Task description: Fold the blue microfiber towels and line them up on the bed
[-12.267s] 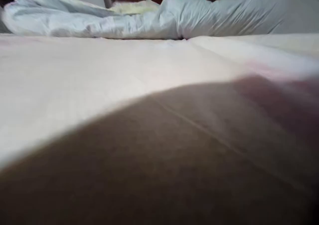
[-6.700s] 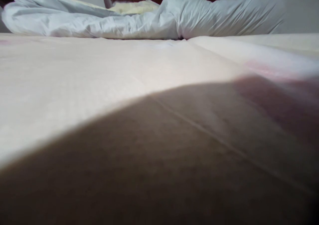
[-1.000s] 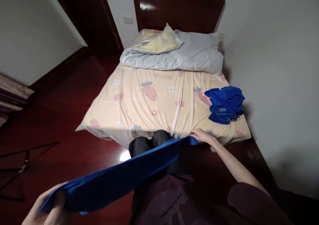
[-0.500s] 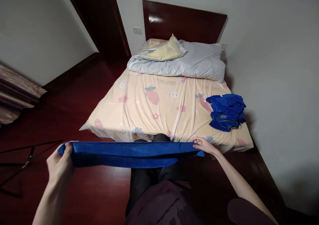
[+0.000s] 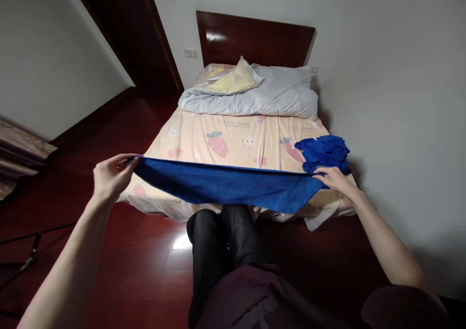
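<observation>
A long piece of blue cloth is stretched between my two hands, hanging above the near edge of the bed. My left hand pinches its left end, and my right hand grips the upper right corner. The cloth's lower edge droops freely, lowest towards the right. Whether it is a towel or a garment I cannot tell. Behind my right hand, a crumpled heap of blue clothes lies on the right side of the bed, partly hidden by the hand and the cloth.
The bed has a pale patterned sheet, a folded grey quilt and a yellow pillow before a dark headboard. A black metal frame stands at lower left. Patterned curtain fabric hangs at far left.
Both hands have risen and moved forward with the blue cloth, from over my legs to over the bed. The cloth is pulled wider and hangs deeper. The view has shifted slightly.
</observation>
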Demonstrator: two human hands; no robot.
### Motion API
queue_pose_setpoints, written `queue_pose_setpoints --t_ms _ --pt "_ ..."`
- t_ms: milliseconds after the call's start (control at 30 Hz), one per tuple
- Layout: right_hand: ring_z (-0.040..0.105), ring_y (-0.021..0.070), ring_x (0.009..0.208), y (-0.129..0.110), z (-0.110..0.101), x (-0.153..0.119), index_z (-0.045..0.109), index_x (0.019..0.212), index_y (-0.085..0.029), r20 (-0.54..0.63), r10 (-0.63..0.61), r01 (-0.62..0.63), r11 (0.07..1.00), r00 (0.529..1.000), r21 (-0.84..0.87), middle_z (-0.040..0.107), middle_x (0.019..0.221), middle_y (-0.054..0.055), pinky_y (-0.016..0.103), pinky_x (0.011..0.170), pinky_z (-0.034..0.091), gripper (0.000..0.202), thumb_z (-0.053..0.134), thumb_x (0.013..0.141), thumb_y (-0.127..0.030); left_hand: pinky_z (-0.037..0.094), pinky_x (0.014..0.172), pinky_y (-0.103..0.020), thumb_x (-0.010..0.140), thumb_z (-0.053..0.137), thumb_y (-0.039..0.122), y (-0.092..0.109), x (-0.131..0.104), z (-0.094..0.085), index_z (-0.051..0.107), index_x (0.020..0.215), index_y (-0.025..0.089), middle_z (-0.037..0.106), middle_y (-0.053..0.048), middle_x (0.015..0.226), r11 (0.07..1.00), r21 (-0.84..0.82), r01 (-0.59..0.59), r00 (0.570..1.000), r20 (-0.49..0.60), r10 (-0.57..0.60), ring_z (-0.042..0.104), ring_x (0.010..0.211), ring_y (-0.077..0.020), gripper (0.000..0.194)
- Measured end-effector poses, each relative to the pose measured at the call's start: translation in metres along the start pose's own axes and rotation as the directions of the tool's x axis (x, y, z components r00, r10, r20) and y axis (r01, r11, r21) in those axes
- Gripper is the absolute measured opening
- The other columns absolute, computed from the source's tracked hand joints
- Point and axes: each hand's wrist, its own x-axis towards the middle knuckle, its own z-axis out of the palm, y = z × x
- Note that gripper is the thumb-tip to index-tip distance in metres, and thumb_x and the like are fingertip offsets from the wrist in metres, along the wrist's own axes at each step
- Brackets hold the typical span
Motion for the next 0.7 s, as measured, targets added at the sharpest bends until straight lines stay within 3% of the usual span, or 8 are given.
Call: queue_pose_setpoints --t_ms 167,300,500,700 --pt "0.067 0.0182 0.066 -0.001 -0.046 0.003 0.083 0.095 -0.021 -0.243 -0.059 0.036 0.994 0.968 -0.1 0.082 0.092 0.006 0.028 0.07 0.051 0.026 0.065 0.091 -0.039 0.037 0.057 -0.021 0.079 0.068 0.052 0.039 0.035 -0.002 0.084 0.108 0.02 0.066 0.0 0.067 0.983 0.142 -0.12 0.989 -0.073 0.131 0.051 0.061 -0.0114 0.047" --pt "0.068 0.0186 0.074 -0.004 -0.064 -0.006 0.084 0.093 -0.022 -0.304 -0.073 0.025 0.987 0.95 -0.161 0.08 0.089 0.005 0.028 0.074 0.052 0.023 0.068 0.092 -0.038 0.039 0.055 -0.021 0.077 0.069 0.05 0.052 0.042 -0.005 0.084 0.11 0.021 0.067 0.0 0.064 0.984 0.129 -0.126 0.986 -0.09 0.138 0.055 0.059 -0.0126 0.047" --pt "0.063 0.0159 0.067 -0.013 -0.076 -0.023 0.086 0.099 -0.022 -0.095 0.059 -0.075 0.981 0.994 -0.178 0.078 0.087 0.006 0.028 0.068 0.047 0.018 0.073 0.089 -0.03 0.051 0.051 -0.023 0.073 0.067 0.05 0.052 0.033 -0.011 0.085 0.102 0.022 0.074 -0.001 0.067 0.99 0.116 -0.086 0.996 -0.017 0.088 0.065 0.058 -0.0157 0.044" --pt "0.066 0.0174 0.06 -0.033 -0.091 -0.019 0.084 0.093 -0.016 0.073 0.334 -0.325 0.939 0.94 -0.115 0.075 0.064 0.003 0.027 0.063 0.048 0.016 0.079 0.087 -0.03 0.069 0.071 -0.041 0.061 0.076 0.058 0.04 0.034 -0.018 0.081 0.094 0.015 0.074 -0.004 0.07 0.998 -0.058 0.007 0.976 0.218 0.006 0.075 0.068 -0.0237 0.054"
